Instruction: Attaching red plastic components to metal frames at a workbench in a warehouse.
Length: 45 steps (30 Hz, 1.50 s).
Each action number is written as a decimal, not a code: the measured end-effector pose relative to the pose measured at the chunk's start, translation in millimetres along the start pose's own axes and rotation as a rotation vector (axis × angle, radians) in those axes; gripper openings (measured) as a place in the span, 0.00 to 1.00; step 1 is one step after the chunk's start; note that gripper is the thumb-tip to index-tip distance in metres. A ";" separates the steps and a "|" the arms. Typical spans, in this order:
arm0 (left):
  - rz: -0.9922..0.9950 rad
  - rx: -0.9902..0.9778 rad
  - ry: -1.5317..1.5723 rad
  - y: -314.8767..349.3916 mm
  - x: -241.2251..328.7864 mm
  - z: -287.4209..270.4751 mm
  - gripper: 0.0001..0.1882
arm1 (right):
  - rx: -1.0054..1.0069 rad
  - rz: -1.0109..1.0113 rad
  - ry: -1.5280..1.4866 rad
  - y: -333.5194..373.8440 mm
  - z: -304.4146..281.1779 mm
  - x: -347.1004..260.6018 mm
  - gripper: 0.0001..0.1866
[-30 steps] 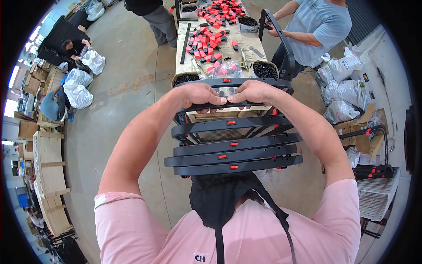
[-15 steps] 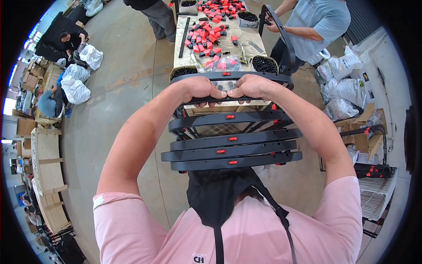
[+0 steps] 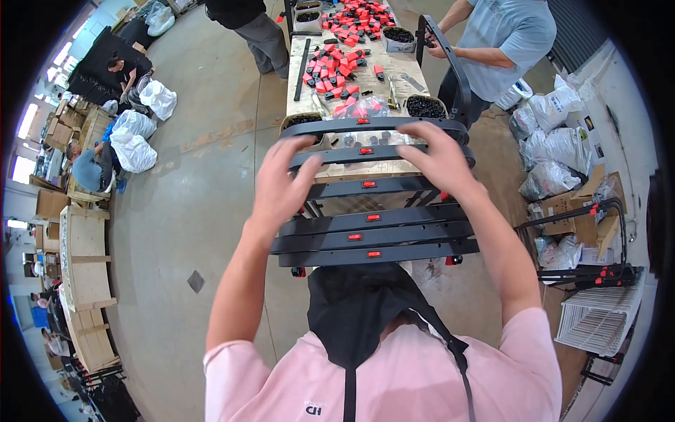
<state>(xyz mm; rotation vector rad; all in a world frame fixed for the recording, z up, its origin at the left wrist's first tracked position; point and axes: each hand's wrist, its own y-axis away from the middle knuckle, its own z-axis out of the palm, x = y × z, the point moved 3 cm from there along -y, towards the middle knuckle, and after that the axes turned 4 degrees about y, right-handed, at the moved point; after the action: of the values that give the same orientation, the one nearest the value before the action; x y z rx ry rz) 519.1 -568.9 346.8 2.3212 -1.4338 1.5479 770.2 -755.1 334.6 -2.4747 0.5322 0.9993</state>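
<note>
A row of black curved frame bars, each with a small red piece at its middle, stretches from the workbench toward my body. My left hand (image 3: 281, 179) hovers by the left end of the second-farthest bar (image 3: 383, 155), its fingers curved and apart. Over the right part of that bar and the farthest bar (image 3: 330, 127), my right hand (image 3: 441, 160) is spread with thumb and fingers apart. Neither hand grips anything. Closer to me are a middle bar (image 3: 401, 186) and several bars packed together, the nearest bar (image 3: 330, 259) lying just before my black apron (image 3: 351, 309).
The wooden workbench (image 3: 394, 63) bears piles of red-and-black parts (image 3: 330, 74) and boxes of small black pieces (image 3: 425, 107). A person in a light blue shirt (image 3: 520, 42) holds another black frame (image 3: 457, 70) at the right. White sacks (image 3: 555, 105) and cardboard boxes (image 3: 562, 204) line the right wall.
My hands have let go of the second-farthest bar, where the thumbs met at its middle, and moved apart to either side. The bars near me sit closer together.
</note>
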 end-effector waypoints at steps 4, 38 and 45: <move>-0.322 -0.162 0.320 107.1 30.2 -55.4 0.09 | -0.196 0.183 -0.204 124.7 -81.0 -33.0 0.17; -0.574 0.656 1.757 124.4 -52.7 101.3 0.22 | 0.458 0.176 -1.291 168.0 45.9 119.8 0.41; -0.592 0.692 1.646 117.3 -69.0 103.4 0.17 | 0.417 0.100 -1.249 158.3 48.2 129.3 0.35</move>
<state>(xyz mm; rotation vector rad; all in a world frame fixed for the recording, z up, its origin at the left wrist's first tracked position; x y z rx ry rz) 508.1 -637.7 190.7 0.5619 0.1843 2.6112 752.1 -888.2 173.1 -1.1097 0.3515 1.9254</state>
